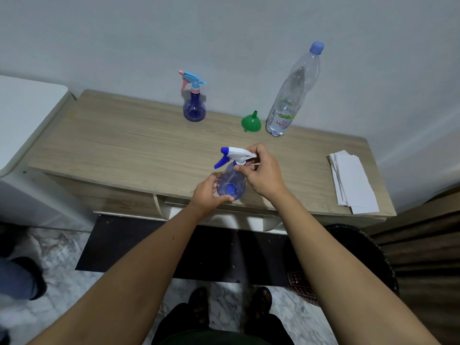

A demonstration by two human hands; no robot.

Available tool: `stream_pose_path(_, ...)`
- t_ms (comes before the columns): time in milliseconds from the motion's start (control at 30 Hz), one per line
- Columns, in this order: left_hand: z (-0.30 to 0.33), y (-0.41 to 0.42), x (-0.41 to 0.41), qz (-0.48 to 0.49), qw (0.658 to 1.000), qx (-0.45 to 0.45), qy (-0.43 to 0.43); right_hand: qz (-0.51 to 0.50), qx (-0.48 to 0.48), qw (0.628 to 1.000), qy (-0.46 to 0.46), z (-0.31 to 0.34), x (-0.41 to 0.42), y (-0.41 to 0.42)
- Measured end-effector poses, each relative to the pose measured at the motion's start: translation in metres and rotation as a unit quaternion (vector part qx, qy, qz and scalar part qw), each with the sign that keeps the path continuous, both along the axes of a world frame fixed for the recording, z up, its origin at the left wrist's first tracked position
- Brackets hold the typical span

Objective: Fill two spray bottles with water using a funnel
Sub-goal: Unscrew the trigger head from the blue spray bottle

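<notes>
Step in hand: by the look of it, unscrewing the spray head from the near spray bottle [230,181] so the funnel can go in.
Left hand [207,195]: wrapped around the round body of that bottle, fingers closed on its lower left side, steadying it at the front edge of the worktop [112,143].
Right hand [261,170]: pinched on the white spray head [240,155] and the collar under it — thumb and fingers closed on the neck.
Key relation: the bottle's long axis leans up and away from the person, trigger pointing to the left of the frame; the right hand sits above, on the neck, the left below, on the body, so a twist would run around that axis.
Funnel [251,122]: green, upside down with spout up, behind the hands toward the upper right, nearer the right hand.
Water bottle [290,95]: tall, clear, blue cap on, just right of the funnel, little water visible in the bottom.
Second spray bottle [194,100]: upright at the back, upper centre, well apart from the hands.
Surface: pale wood grain — a stack of white paper [353,180] at the right end.
Room: plain wall behind, marbled floor, dark mat below.
</notes>
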State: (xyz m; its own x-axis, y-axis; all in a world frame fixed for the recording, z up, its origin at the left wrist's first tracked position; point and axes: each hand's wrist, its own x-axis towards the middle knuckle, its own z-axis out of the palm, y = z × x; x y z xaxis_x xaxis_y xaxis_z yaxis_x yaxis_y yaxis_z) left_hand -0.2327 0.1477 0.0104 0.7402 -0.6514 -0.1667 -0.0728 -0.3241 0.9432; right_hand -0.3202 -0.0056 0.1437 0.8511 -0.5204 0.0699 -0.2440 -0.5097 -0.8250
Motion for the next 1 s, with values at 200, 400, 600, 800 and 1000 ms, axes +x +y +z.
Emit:
stream_pose_path(200,0.002,0.0,0.0,0.002,1.0,-0.002,0.0,0.032,0.002,0.999,0.006,0.0,-0.006,-0.002)
stream_pose_path(400,0.002,0.002,-0.001,0.001,1.0,-0.021,-0.004,-0.025,0.035,0.999,-0.027,-0.008,-0.007,0.003)
stream_pose_path(600,0.002,0.001,-0.002,-0.005,1.0,-0.027,-0.013,-0.018,0.017,0.999,-0.042,-0.003,-0.007,0.013)
stream_pose_path(800,-0.002,0.002,-0.001,0.0,0.999,-0.031,-0.014,-0.046,0.04,0.997,-0.047,0.011,-0.005,0.009)
stream_pose_path(1000,-0.005,0.002,-0.003,0.008,0.999,-0.033,0.001,-0.047,0.053,0.992,-0.109,0.055,-0.001,-0.004)
